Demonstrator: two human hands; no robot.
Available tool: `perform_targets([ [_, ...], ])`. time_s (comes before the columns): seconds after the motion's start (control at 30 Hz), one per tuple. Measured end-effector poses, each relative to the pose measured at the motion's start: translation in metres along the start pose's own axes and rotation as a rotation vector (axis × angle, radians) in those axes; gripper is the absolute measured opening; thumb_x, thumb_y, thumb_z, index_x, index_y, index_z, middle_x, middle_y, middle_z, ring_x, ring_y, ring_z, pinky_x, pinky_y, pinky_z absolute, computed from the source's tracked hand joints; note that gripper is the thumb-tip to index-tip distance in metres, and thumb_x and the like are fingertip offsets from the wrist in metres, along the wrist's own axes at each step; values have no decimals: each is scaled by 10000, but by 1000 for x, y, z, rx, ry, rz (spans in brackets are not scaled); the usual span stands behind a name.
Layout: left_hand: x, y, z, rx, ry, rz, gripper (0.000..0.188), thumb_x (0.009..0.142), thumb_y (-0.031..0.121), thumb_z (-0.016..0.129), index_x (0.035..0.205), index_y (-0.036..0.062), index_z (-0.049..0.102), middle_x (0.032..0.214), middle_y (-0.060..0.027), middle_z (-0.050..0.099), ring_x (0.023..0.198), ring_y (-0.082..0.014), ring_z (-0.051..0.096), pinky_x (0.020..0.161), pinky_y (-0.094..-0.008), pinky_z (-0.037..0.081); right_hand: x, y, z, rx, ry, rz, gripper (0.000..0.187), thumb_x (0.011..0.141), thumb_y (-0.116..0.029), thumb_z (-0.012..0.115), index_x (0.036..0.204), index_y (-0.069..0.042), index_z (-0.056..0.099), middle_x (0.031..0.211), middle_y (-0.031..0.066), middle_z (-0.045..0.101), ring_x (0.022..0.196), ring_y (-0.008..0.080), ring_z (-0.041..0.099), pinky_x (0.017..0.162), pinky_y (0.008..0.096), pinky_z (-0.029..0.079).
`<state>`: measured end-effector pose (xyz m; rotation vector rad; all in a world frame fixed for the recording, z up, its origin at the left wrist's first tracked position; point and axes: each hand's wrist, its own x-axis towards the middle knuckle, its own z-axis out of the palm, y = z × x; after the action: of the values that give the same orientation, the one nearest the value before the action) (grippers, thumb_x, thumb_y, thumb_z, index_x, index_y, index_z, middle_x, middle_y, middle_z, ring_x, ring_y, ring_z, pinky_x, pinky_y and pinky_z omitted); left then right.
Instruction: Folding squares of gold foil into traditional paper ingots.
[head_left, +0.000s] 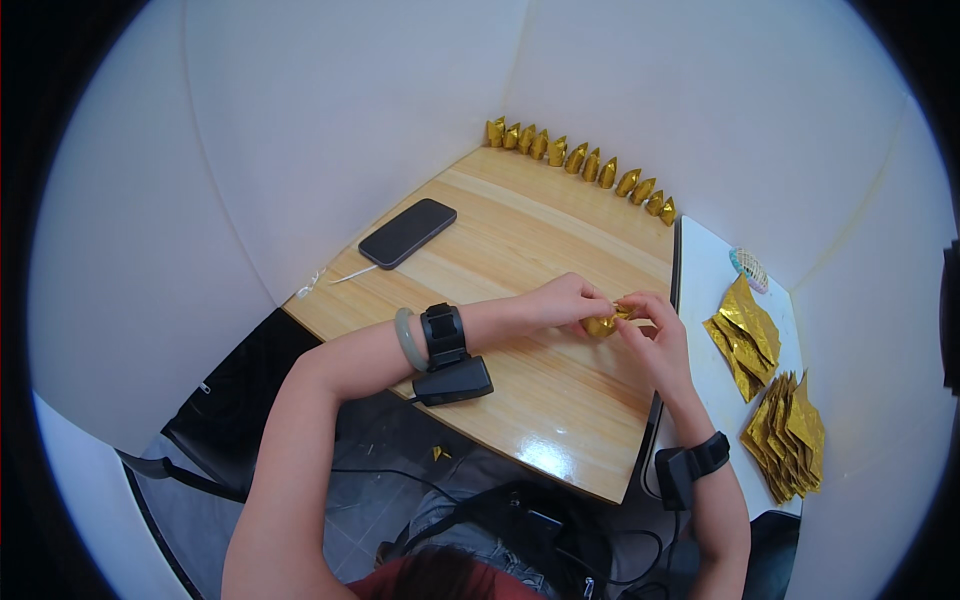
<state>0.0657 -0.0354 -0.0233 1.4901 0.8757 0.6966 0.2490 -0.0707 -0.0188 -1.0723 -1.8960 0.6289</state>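
Observation:
A small folded piece of gold foil paper [601, 326] is held just above the wooden table, between both hands. The fingers of my left hand [566, 302] are closed on its left side. My right hand [657, 338] pinches it from the right, thumb and forefinger at its upper edge. Fingers cover much of the piece, so its full shape is hidden. At the table's far edge, several folded gold foil pieces [591, 164] stand in a row with their pointed tips up.
A dark phone [408, 234] with a white cable lies on the wooden table [500, 230] at left. On the white side table [700, 265] at right are two stacks of gold foil sheets [745, 335] and a patterned oval object [748, 268]. Gold scraps [440, 453] lie below the near edge.

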Motion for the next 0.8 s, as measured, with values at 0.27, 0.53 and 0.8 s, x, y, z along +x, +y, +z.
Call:
perform_targets([
  [0.27,4,-5,-13,212,66,264,226,852,204,528,956,30,626,937,-37,605,864,-114,534,748,-278,443,-4,-7,-4,-206,-77,-41,204,734,-75,613,934,-44,597,922,89,580,781,187,604,638,276,496],
  [0.53,-7,10,-26,618,92,730,179,763,135,482,828,16,601,853,-98,584,768,-217,545,704,-323,444,-6,-15,-12,-349,-48,-238,294,662,-91,569,954,-66,553,988,84,557,961,241,548,785,330,465],
  [0.8,-8,4,-23,606,-84,72,325,864,304,528,908,-4,620,737,-71,642,718,-151,585,659,-279,454,-7,0,-5,-401,-210,-97,318,759,-221,659,1005,-46,560,958,116,587,957,280,537,800,336,451],
])
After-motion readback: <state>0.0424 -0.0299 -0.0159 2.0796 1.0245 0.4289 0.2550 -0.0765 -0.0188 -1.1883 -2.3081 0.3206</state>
